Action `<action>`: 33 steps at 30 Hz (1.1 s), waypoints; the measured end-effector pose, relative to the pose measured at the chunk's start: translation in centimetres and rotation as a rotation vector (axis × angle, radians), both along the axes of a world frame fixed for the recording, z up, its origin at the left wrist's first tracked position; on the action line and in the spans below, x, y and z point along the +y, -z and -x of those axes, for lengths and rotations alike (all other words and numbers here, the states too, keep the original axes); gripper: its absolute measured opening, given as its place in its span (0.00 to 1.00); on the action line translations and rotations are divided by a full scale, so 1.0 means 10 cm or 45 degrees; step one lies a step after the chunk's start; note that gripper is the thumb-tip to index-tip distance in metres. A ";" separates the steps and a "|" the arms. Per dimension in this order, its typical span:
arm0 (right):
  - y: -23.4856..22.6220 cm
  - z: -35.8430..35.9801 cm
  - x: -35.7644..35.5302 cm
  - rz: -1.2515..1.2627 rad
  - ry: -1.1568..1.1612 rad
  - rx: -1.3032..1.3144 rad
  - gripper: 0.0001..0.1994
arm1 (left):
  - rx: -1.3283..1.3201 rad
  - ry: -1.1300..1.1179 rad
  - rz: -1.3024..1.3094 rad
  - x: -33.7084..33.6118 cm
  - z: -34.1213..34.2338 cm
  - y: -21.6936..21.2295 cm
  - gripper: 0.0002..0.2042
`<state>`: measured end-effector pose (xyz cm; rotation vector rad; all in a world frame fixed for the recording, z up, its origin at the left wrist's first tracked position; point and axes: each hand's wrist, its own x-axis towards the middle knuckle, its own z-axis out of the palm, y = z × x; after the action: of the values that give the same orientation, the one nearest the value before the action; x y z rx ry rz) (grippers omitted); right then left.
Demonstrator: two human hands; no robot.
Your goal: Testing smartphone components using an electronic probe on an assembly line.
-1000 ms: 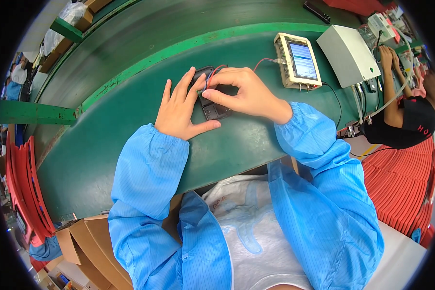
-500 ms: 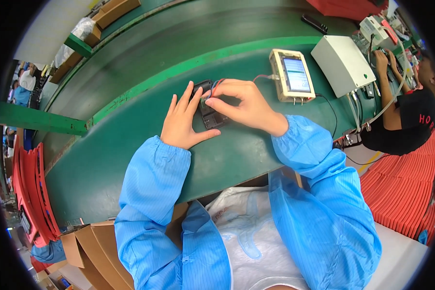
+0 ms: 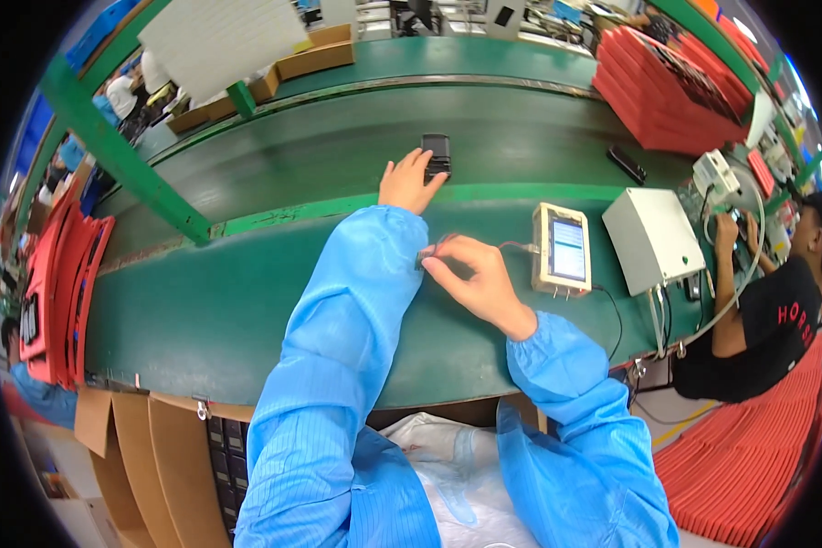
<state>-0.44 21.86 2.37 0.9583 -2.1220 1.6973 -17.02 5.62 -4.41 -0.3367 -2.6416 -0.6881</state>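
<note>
Black gadget (image 3: 437, 146) at twelve o'clock.
My left hand (image 3: 408, 186) touches it; can't tell if it squeezes. My right hand (image 3: 478, 281) pinches a dark wire end (image 3: 423, 258), maybe keeping it handy.

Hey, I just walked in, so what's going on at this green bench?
A person in blue sleeves is using both bare hands. The left hand is stretched past the green rail, its fingers on a black device. The right hand pinches a small dark piece above the bench. A lead runs between that hand and a cream box with a lit screen.
</note>
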 end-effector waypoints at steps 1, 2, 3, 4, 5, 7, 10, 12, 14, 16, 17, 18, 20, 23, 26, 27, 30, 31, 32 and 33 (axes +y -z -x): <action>0.00 -0.01 0.00 -0.019 0.006 -0.002 0.05 | 0.001 0.015 -0.048 0.01 0.00 -0.01 0.26; 0.00 -0.01 -0.01 -0.036 0.034 0.011 0.05 | -0.018 -0.003 -0.090 0.01 -0.03 -0.02 0.26; 0.00 -0.02 -0.01 -0.050 0.043 0.024 0.05 | 0.127 0.023 -0.091 0.02 -0.07 -0.03 0.23; 0.01 -0.03 -0.01 -0.066 0.039 0.035 0.05 | 0.200 0.081 -0.008 0.02 -0.14 -0.03 0.21; 0.01 -0.03 0.01 -0.092 0.030 0.019 0.05 | 0.149 0.170 -0.138 0.01 -0.28 -0.01 0.19; 0.02 -0.06 0.04 -0.161 0.079 -0.039 0.05 | 0.176 0.248 -0.212 0.01 -0.63 0.04 0.19; 0.05 -0.06 0.06 -0.088 0.035 -0.164 0.05 | 0.102 0.412 -0.165 -0.17 -1.40 0.11 0.20; 0.11 -0.05 0.03 0.026 -0.012 -0.247 0.06 | 0.186 0.306 0.048 -0.35 -2.07 0.16 0.19; 0.17 -0.06 0.00 0.003 -0.036 -0.235 0.06 | 0.082 0.175 0.036 -0.63 -2.67 0.14 0.18; 0.24 -0.08 -0.03 -0.026 -0.107 -0.208 0.06 | 0.125 0.025 -0.014 -0.87 -3.27 0.11 0.16; 0.26 -0.07 -0.03 -0.069 -0.140 -0.191 0.06 | 0.177 -0.067 -0.041 -0.99 -3.58 0.10 0.14; 0.29 -0.07 -0.05 -0.051 -0.157 -0.212 0.07 | 0.262 -0.147 -0.060 -1.10 -3.88 0.10 0.14; 0.33 -0.04 -0.04 -0.073 -0.173 -0.222 0.07 | 0.351 -0.317 0.102 -1.36 -4.41 0.13 0.23; 0.36 0.04 -0.01 -0.037 -0.139 -0.224 0.08 | 0.193 -0.763 -0.436 -1.54 -5.08 0.40 0.26; 0.39 0.10 0.05 0.045 -0.122 -0.278 0.08 | -0.339 -0.594 -0.930 -1.98 -5.52 0.89 0.24; 0.40 0.11 0.06 0.022 -0.118 -0.252 0.08 | -0.489 -0.698 -0.855 -2.15 -5.61 1.11 0.23; 0.42 0.14 0.09 -0.032 -0.096 -0.233 0.07 | -0.740 -0.818 -0.438 -2.50 -5.78 1.83 0.21; 0.43 0.15 0.09 -0.041 -0.098 -0.240 0.07 | -0.814 -0.830 -0.279 -2.53 -5.79 2.06 0.21; 0.44 0.16 0.09 -0.045 -0.094 -0.245 0.07 | -0.991 -0.859 -0.103 -2.57 -5.78 2.24 0.21; 0.45 0.16 0.09 -0.044 -0.102 -0.253 0.08 | -0.886 -0.908 -0.065 -2.58 -5.70 2.40 0.20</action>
<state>-2.05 22.71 -2.12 0.9305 -2.2711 1.8710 39.99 -20.17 -28.38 0.9889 -3.0236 -0.6921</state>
